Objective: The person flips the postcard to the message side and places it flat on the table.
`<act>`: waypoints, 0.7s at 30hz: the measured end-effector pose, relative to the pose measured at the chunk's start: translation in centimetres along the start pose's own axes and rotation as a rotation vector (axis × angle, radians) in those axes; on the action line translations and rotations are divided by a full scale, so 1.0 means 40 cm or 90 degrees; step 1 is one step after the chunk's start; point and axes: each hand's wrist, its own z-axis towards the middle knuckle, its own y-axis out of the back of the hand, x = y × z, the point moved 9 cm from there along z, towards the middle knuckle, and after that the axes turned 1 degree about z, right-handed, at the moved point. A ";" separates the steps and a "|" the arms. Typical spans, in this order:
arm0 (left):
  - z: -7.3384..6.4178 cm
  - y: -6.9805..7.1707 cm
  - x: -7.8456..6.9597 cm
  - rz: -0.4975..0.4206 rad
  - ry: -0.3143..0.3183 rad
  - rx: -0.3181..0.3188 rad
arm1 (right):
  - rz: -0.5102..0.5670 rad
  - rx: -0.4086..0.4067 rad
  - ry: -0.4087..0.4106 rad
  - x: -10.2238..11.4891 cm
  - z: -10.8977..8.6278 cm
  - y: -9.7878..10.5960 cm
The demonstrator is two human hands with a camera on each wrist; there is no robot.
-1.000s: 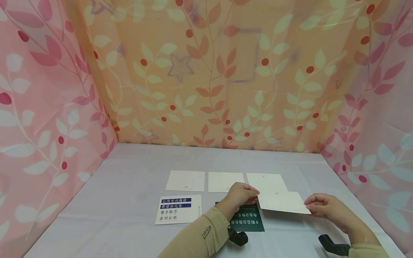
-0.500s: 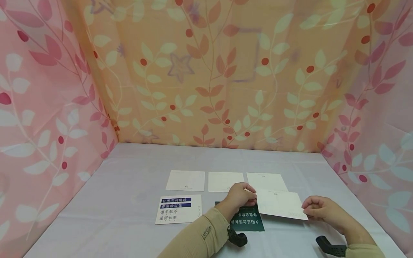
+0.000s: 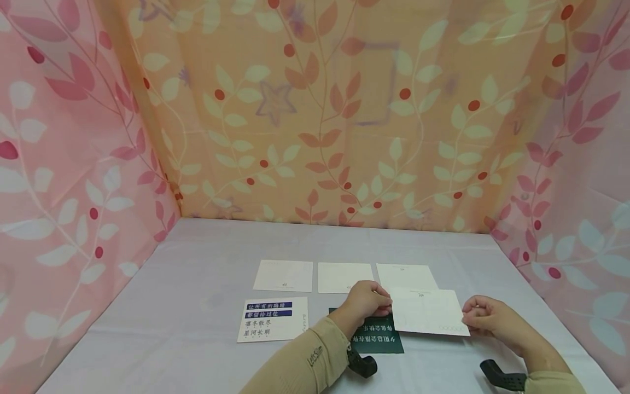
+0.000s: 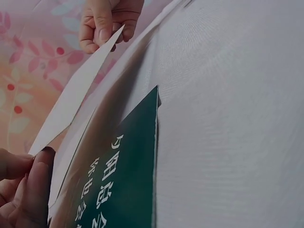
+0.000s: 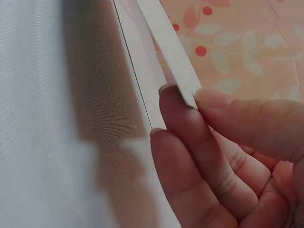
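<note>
A plain cream-white postcard is held up off the table, its face tilted toward the head camera. My left hand pinches its left edge between thumb and fingers. At its lower right corner, my right hand pinches it the same way; the right wrist view shows the card edge-on between thumb and fingertip. Partly hidden under my left hand and wrist lies a dark green card with white Chinese characters. To its left is a white card with Chinese text, two lines on dark blue bands.
Behind, a row of cream cards lies flat: a left one, a middle one and a right one partly covered by the held card. White cloth covers the table. Floral curtains stand behind and at both sides.
The held card has tipped so more of its face shows, its near edge lower. My right hand has shifted slightly left with its end. The left hand has barely moved.
</note>
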 end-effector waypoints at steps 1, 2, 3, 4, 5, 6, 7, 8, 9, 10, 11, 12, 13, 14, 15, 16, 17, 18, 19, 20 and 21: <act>0.000 0.000 0.000 0.004 0.000 -0.001 | 0.000 -0.004 -0.003 0.000 0.000 0.001; -0.001 0.000 0.000 0.008 -0.001 0.001 | -0.001 -0.009 -0.007 -0.001 0.001 0.002; -0.002 -0.001 0.000 0.011 0.000 -0.001 | -0.003 -0.016 -0.012 -0.002 0.001 0.004; -0.003 0.000 0.000 0.015 0.000 -0.002 | -0.007 -0.022 -0.016 -0.004 0.001 0.006; -0.005 -0.001 -0.001 0.018 0.001 -0.002 | -0.011 -0.030 -0.022 -0.006 0.002 0.008; -0.006 -0.001 -0.002 0.020 0.003 -0.001 | -0.017 -0.036 -0.025 -0.007 0.002 0.012; -0.008 -0.002 -0.003 0.021 0.004 0.000 | -0.021 -0.047 -0.033 -0.010 0.002 0.016; -0.011 -0.004 -0.005 0.022 0.004 0.004 | -0.026 -0.055 -0.039 -0.013 0.002 0.019; -0.013 -0.006 -0.007 0.020 0.006 0.007 | -0.029 -0.064 -0.045 -0.015 0.002 0.023; -0.016 -0.008 -0.008 0.018 0.010 0.012 | -0.031 -0.071 -0.049 -0.018 0.002 0.027; -0.018 -0.011 -0.009 0.015 0.012 0.018 | -0.030 -0.077 -0.056 -0.021 0.002 0.030; -0.020 -0.013 -0.009 0.012 0.018 0.021 | -0.034 -0.077 -0.054 -0.021 0.002 0.032; -0.023 -0.016 -0.009 0.013 0.022 0.026 | -0.034 -0.080 -0.056 -0.023 0.002 0.033; -0.026 -0.018 -0.008 0.010 0.028 0.031 | -0.035 -0.076 -0.053 -0.023 0.002 0.034; -0.029 -0.021 -0.007 0.007 0.035 0.035 | -0.036 -0.075 -0.053 -0.024 0.002 0.035; -0.032 -0.023 -0.006 0.006 0.041 0.039 | -0.036 -0.076 -0.056 -0.025 0.002 0.036; -0.034 -0.025 -0.004 0.006 0.046 0.043 | -0.036 -0.076 -0.060 -0.027 0.001 0.037; -0.037 -0.027 -0.003 0.006 0.051 0.046 | -0.040 -0.076 -0.062 -0.029 0.001 0.038; -0.039 -0.030 -0.001 0.006 0.054 0.051 | -0.037 -0.077 -0.072 -0.033 0.001 0.038; -0.041 -0.032 0.001 0.004 0.058 0.055 | -0.036 -0.077 -0.081 -0.036 0.000 0.038; -0.044 -0.034 0.002 0.007 0.059 0.060 | -0.035 -0.077 -0.090 -0.040 -0.001 0.038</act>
